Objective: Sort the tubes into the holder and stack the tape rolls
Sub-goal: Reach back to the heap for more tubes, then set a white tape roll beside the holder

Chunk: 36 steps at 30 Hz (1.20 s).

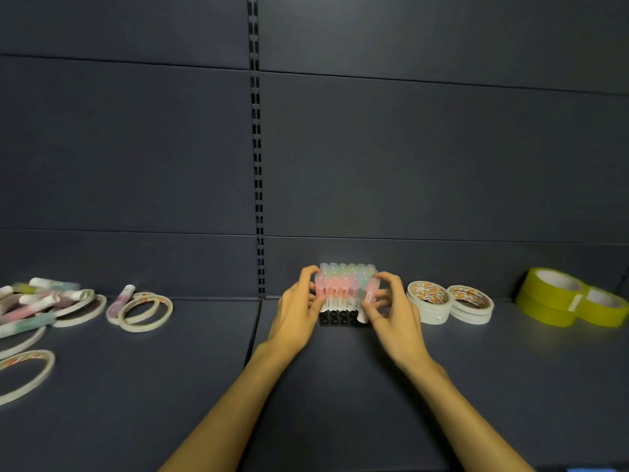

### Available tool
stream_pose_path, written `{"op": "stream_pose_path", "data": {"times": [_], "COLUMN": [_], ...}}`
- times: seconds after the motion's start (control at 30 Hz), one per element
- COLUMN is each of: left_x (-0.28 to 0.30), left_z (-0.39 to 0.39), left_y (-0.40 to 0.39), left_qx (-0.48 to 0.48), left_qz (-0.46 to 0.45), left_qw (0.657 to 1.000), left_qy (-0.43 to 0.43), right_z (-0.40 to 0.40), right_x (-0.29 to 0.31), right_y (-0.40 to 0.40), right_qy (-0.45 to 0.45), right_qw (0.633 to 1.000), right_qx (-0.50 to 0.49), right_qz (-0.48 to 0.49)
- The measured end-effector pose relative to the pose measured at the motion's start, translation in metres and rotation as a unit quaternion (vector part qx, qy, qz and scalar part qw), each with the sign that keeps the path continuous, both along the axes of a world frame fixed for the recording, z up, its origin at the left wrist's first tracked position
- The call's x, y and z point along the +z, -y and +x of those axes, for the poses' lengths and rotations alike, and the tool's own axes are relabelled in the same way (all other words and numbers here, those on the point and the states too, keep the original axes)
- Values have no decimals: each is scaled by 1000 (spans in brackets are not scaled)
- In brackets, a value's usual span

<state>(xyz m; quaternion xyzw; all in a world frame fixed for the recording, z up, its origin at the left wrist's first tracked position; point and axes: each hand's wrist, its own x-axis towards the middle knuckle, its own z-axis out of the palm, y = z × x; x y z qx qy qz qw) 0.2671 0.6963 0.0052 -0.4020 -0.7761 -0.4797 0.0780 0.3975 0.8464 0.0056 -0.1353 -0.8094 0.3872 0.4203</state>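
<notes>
At the centre of the dark shelf point(340, 386): one black holder point(340, 318), filled with upright pastel tubes point(343, 277) in rows. Left hand point(299, 308), fingers curled against the left end of the front row. Right hand point(391, 308), fingers pinching one tilted tube point(368, 301) at the holder's right end. Right of the holder: two stacks of white tape rolls point(449, 303); farther right, yellow tape rolls point(571, 299), stacked. Far left: loose tubes point(37, 301) lying among thin, unstacked tape rings point(144, 313).
</notes>
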Motion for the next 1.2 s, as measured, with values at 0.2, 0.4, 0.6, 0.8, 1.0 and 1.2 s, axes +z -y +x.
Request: {"op": "stream_pose_path", "data": {"times": [0.2,0.4,0.6,0.8,1.0,1.2], "left_x": [-14,-18,-17,-18,-22,-24], "left_z": [-6,-9,-7,-10,-12,-9], "left_y": [-16,-18,-12,-16,-17,-18], "left_qx": [16,30,93,102,109,135], "left_qz": [-38,-67,-96,-94,-97,-143], "left_qw": [999,995,983,980,975,964], "left_qy": [-17,-68,-125,-142,-170,-177], "right_z": [-25,-43,-55,-59,-62,-58], "right_x": [-8,-20,-30,-36,-37,-32], "right_y": [-4,-1,-2,-2,-2,2], "right_qy": [-1,27,24,42,107,123], "right_qw": [997,995,994,990,979,978], "right_qx": [8,29,30,21,-18,-35], "right_qz": [74,88,103,134,173,162]}}
